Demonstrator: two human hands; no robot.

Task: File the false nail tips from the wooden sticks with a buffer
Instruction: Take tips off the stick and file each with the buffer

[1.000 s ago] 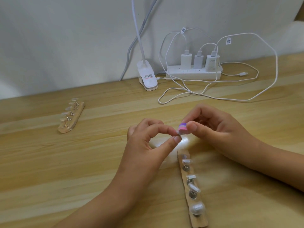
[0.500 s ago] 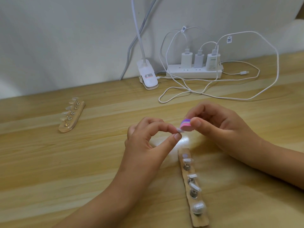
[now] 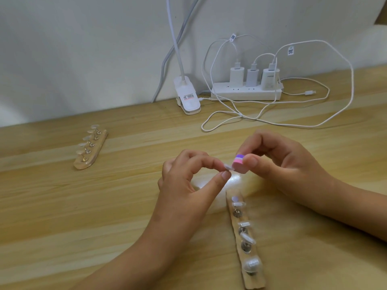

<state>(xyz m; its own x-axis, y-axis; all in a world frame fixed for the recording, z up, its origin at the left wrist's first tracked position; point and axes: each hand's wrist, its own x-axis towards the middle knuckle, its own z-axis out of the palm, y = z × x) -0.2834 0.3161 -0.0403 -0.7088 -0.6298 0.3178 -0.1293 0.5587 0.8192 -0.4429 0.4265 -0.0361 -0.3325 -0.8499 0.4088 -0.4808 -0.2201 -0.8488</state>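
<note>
while buffer (image 3: 238, 165) touches nail tip (image 3: 227, 167), cables (image 3: 243, 116) behind

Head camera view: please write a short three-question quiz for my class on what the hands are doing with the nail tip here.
1. True or false: the right hand grips the pink and purple buffer.
2. What does the left hand pinch? A) a clear nail tip B) a coin C) a pen
3. Fill in: ___ chargers are plugged into the power strip.
Key: 1 true; 2 A; 3 three.
</note>
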